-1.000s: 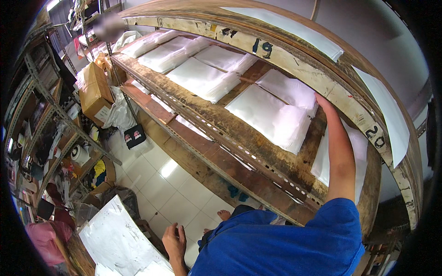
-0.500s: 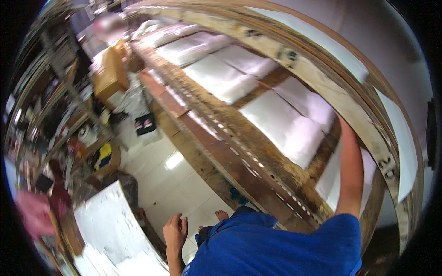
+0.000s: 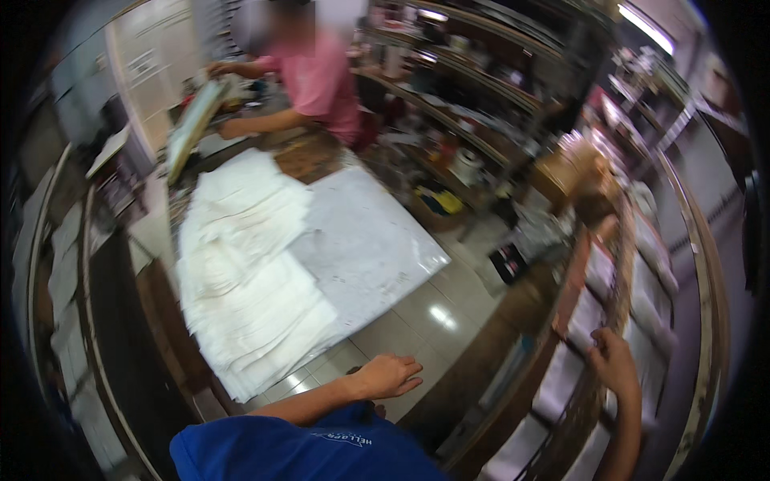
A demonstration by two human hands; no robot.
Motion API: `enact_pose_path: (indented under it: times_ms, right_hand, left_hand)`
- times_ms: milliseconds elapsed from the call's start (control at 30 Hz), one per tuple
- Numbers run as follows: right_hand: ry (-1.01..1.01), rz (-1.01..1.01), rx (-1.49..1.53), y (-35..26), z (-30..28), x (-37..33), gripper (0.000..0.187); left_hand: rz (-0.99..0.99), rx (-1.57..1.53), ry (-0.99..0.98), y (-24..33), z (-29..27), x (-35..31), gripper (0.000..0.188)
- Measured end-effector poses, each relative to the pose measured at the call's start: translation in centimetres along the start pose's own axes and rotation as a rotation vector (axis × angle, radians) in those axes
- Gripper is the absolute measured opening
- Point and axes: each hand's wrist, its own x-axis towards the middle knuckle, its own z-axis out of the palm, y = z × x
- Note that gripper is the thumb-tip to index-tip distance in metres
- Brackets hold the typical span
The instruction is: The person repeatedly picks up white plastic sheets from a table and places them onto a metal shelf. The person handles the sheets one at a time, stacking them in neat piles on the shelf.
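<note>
My left hand (image 3: 387, 377) is held out in front of my blue shirt, fingers loosely stretched and nothing in them. Beyond it stands a table (image 3: 377, 248) with a smudged white top. Two overlapping piles of thin white sheets, a nearer pile (image 3: 265, 321) and a farther pile (image 3: 245, 196), cover its left part. To the right, my right hand (image 3: 614, 362) is over the wooden rail (image 3: 623, 264) of a long rack, its fingers slightly bent and apart, with no object visible in them. White sheets (image 3: 648, 305) lie in rows on the rack beside that hand.
Across the table a person in a pink shirt (image 3: 325, 88) holds a framed panel (image 3: 196, 120) tilted up. Cluttered shelves (image 3: 473, 120) line the back. A cardboard box (image 3: 561, 172) and a black item (image 3: 507, 263) are near the rack. More racks with sheets (image 3: 68, 280) stand left.
My view has swung left from the rack to the table. My right arm, earlier reaching over the rack's sheets, is now back by the rail. My left hand has come up in front of me.
</note>
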Motion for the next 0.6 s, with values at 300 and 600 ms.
enact_pose_path:
  times_ms: [300, 600]
  right_hand:
    - [-0.163, -0.436, 0.12, -9.0, 13.4, 16.0, 0.031]
    - [-0.386, 0.31, 0.891, -3.6, 42.9, 10.8, 0.021]
  left_hand:
    - [-0.331, 0.092, 0.212, -5.3, -6.3, -4.6, 0.031]
    - [-0.487, 0.226, 0.401, -13.2, -12.7, -5.2, 0.032]
